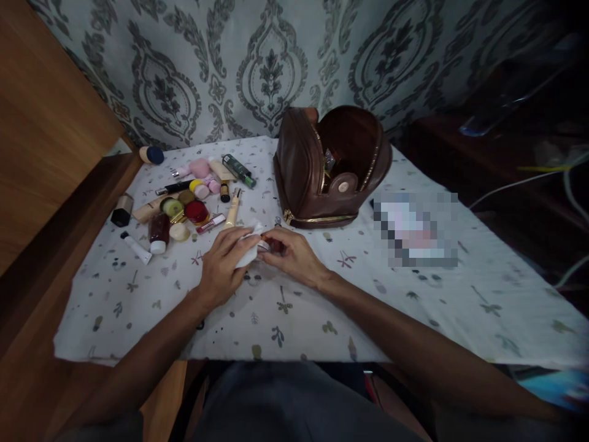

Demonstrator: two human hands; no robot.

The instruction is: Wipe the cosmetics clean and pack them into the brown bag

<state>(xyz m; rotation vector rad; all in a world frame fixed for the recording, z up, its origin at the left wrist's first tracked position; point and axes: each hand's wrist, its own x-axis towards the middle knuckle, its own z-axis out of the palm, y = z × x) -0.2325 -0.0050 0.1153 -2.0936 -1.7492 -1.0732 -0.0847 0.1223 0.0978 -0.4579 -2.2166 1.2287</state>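
Left hand (225, 261) grasping crumpled white wipe (247, 250), right hand (297, 255) pinching small item (263, 246) (mostly hidden), smooth brown boxy bag (299, 166) unzipped beyond, elbow room over patterned cloth (294, 325)

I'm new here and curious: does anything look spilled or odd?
No spill shows. The brown bag gapes unzipped, and right of it a pixelated patch looks odd because it hides whatever lies there.

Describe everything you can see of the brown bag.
The brown bag looks like smooth leather, with gold-coloured zips and a front tab bearing a round, pale stud. It rests upright on the patterned cloth just beyond the right hand, its top unzipped and gaping. Something shiny shows inside, too dim to identify.
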